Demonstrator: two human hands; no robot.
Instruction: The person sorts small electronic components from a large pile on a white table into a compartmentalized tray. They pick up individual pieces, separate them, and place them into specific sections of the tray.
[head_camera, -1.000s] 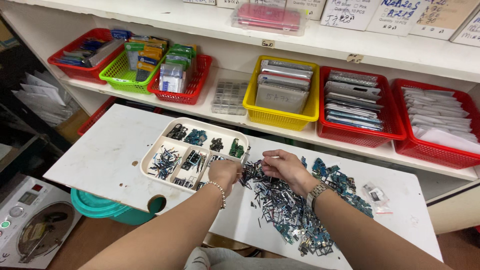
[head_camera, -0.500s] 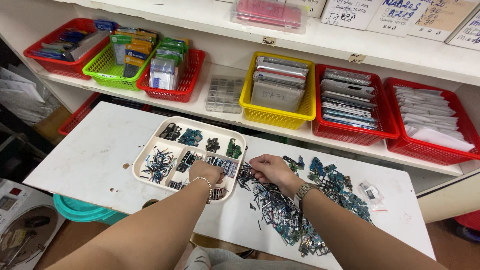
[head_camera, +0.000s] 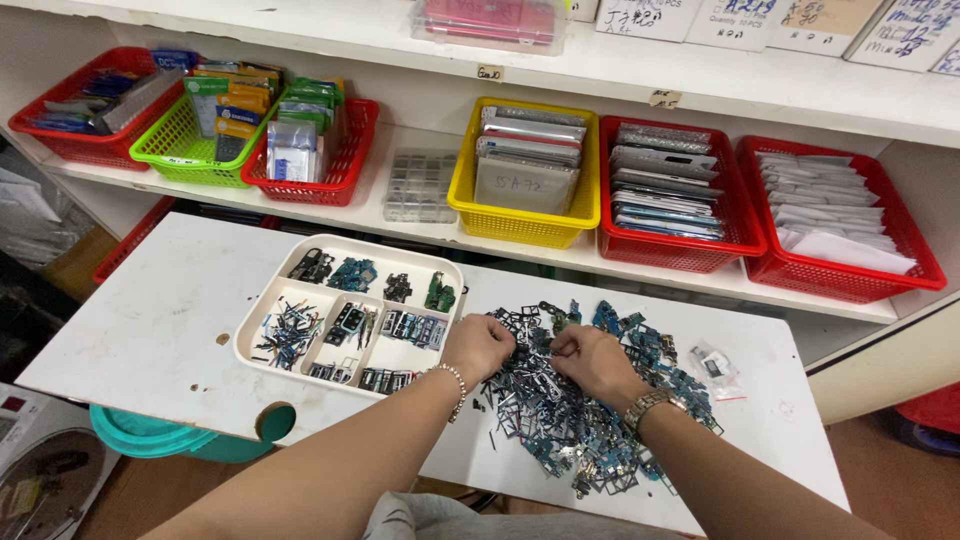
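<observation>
A heap of small dark and blue electronic parts (head_camera: 590, 410) lies on the white table (head_camera: 150, 330). My left hand (head_camera: 478, 347), a bead bracelet on its wrist, rests curled on the heap's left edge, fingers pinched among the parts. My right hand (head_camera: 590, 362), with a metal watch, is curled on the heap beside it, fingertips almost touching the left hand's. What either hand pinches is too small to tell. Left of the hands stands a cream divided tray (head_camera: 262, 318) with sorted parts in its compartments.
A shelf behind the table carries red baskets (head_camera: 745, 235), a yellow basket (head_camera: 520, 225) and a green basket (head_camera: 165, 165) of packaged items, plus a clear compartment box (head_camera: 420, 185). A small plastic bag (head_camera: 715, 368) lies right of the heap. A teal tub (head_camera: 150, 440) sits under the table.
My left hand has moved right, from the tray's edge onto the heap. My right hand stayed on the heap and now meets the left. The view shifted slightly.
</observation>
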